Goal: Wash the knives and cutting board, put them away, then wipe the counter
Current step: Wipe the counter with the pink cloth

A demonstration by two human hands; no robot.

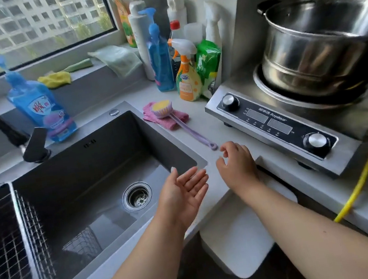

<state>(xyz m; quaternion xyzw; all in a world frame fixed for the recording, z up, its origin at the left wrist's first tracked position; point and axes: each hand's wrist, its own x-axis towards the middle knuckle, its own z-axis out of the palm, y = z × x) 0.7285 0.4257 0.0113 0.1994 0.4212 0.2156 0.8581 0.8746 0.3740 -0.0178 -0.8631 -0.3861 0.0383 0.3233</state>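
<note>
We see left hand [185,187] palm-up over sink's [99,152] right rim, grip released; right hand [236,162] above surface [199,122] front edge, fingers loosely curled, holding nothing; pink cloth [165,116] under brush [175,116] behind sink's right corner

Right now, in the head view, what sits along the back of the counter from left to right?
Blue soap bottle → yellow cloth → pink cloth with the brush on it → orange spray bottle → cooktop → steel pot.
</note>
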